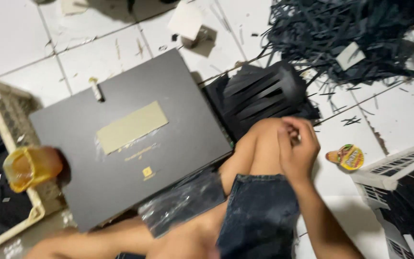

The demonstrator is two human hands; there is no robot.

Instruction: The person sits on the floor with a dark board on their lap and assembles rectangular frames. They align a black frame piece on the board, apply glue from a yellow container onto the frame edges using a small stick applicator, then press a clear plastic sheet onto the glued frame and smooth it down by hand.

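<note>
My left hand (52, 163) is blurred at the left edge of a dark grey board (178, 96) and grips a translucent yellow cup (27, 168). The board lies flat on the tiled floor, with a tan strip of tape (131, 126) stuck near its middle. My right hand (297, 146) rests on my bent knee (259, 144) with its fingers curled in; whether it holds something small is unclear. Just beyond the knee lies a black paper piece (264, 93) cut into slits.
A heap of black paper strips (350, 33) fills the top right. A white mesh basket (5, 139) stands at the left and a white slatted crate (398, 168) at the right. A crumpled clear plastic bag (183, 201), a small round colourful lid (350, 157) and a white card (186, 19) lie about.
</note>
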